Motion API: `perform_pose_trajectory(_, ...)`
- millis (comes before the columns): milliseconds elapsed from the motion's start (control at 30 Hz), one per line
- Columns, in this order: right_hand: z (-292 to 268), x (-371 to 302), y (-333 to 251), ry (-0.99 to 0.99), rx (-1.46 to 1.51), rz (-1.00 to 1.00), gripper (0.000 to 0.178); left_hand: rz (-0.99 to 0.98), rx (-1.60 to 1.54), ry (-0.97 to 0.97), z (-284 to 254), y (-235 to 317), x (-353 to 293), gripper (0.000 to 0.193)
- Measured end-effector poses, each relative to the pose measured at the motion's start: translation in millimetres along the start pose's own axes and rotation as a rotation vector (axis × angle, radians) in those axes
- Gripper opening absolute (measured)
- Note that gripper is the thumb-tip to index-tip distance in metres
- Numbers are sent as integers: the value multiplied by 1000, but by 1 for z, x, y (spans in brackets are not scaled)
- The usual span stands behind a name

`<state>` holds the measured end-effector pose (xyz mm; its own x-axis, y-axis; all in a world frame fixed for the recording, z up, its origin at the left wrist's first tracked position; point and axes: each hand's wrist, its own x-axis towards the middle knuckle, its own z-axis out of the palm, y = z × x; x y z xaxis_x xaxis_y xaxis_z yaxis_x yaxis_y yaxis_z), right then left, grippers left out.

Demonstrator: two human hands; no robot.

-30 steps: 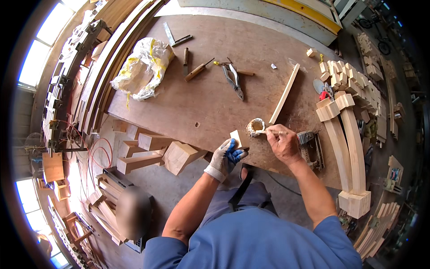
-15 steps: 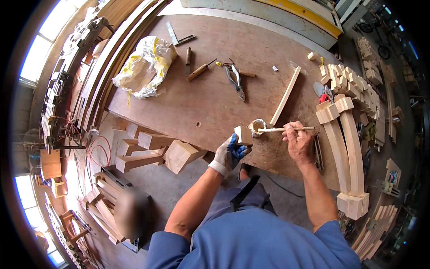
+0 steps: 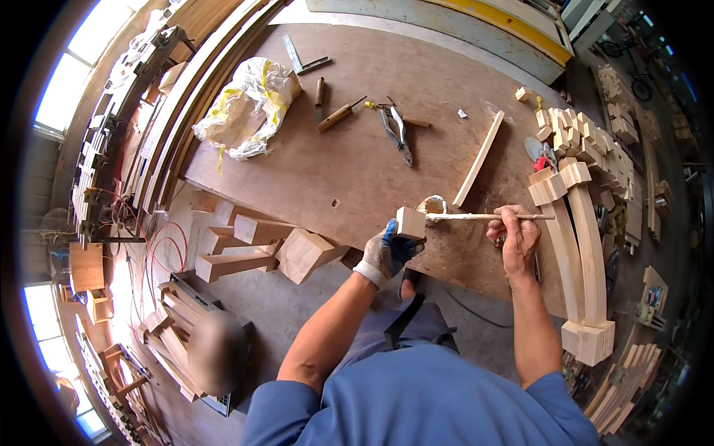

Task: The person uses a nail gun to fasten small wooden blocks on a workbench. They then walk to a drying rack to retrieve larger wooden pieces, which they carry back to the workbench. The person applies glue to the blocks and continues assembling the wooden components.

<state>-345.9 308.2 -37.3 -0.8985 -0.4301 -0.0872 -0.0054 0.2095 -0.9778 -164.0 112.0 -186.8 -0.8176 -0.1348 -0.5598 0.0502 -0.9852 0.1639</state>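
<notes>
My left hand (image 3: 381,257), in a white glove with blue fingertips, is closed around a small pale wooden block (image 3: 410,222) at the near edge of the table. Bare, my right hand (image 3: 519,242) pinches a thin wooden stick (image 3: 487,216) held nearly level, pointing left. Whitish paste coats the stick's left end, which meets the right side of the block or lies just in front of it. Right behind the block sits a small round container (image 3: 433,202) with a paste-crusted rim; block and stick partly hide it.
On the brown tabletop (image 3: 335,171) lie pliers (image 3: 397,135), a screwdriver-like tool (image 3: 341,115), a try square (image 3: 303,59), a plastic bag (image 3: 253,104) and a wooden strip (image 3: 478,158). Curved wooden legs (image 3: 584,253) and stacked blocks (image 3: 580,134) stand right; beams (image 3: 309,255) jut out left.
The stick has come out of the container and moved to the block, its handle end now further right. My right hand has shifted right; the left hand with the block moved slightly right.
</notes>
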Motion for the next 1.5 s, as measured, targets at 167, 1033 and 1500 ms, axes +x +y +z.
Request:
perform_pose_trajectory(167,2,-14,-7,-40,89,49,28,-32,15,-64,7,-3,1,56)
perform_pose_trajectory(1033,6,-26,-7,-43,-18,-126,25,24,-27,-186,11,1,-8,60)
perform_pose_trajectory(1500,11,-42,-39,-333,-246,-588,14,41,-56,-107,21,10,-10,57)
